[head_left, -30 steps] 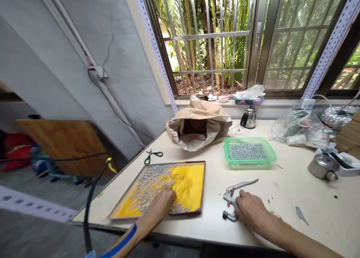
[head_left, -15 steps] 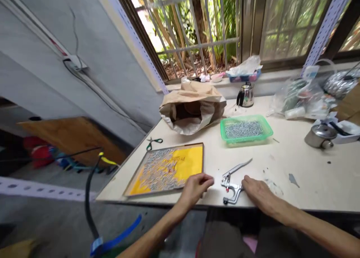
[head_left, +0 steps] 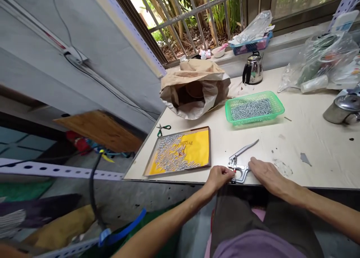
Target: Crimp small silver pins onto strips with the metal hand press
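I see the left hand [head_left: 218, 177] at the near edge of the table [head_left: 323, 149], its thumb and fingertips pressed together beside the open frame of the silver hand tool [head_left: 239, 167]; I cannot tell whether they pinch anything. The tool lies between both hands. My right hand [head_left: 267, 174] rests by its right end, fingers close together, their grip hidden from me. Left is the tray [head_left: 201, 141] of metal pins [head_left: 171, 153]; farther right, the green basket [head_left: 253, 120].
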The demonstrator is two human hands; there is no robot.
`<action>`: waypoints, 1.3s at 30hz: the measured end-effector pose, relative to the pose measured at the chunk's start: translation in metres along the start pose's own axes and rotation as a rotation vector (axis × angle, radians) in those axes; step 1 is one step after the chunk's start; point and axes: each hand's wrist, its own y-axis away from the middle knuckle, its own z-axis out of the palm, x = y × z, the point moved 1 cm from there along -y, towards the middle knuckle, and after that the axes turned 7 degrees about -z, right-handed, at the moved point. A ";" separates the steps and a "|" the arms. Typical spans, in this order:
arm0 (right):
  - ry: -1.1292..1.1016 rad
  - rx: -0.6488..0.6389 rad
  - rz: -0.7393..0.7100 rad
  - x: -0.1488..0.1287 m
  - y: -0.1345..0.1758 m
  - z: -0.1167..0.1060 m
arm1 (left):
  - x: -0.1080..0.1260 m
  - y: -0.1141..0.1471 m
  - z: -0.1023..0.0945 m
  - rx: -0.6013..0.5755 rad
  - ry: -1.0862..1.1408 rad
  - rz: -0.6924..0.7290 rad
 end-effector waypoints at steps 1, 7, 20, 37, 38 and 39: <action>0.001 0.004 -0.002 0.000 0.000 -0.001 | 0.000 0.000 0.000 -0.012 0.002 -0.027; -0.039 -0.095 0.015 -0.004 -0.003 -0.013 | 0.004 -0.007 -0.003 -0.069 -0.030 -0.174; -0.121 0.028 -0.041 0.003 0.006 0.004 | 0.005 0.001 0.001 0.033 -0.166 -0.029; -0.060 -0.049 -0.020 0.022 -0.009 -0.008 | 0.012 -0.012 -0.008 -0.173 -0.164 -0.205; -0.030 -0.045 -0.022 0.028 -0.014 -0.015 | 0.012 -0.012 -0.007 -0.171 -0.158 -0.207; 0.000 -0.040 -0.030 0.034 -0.019 -0.020 | 0.012 -0.012 -0.007 -0.169 -0.152 -0.211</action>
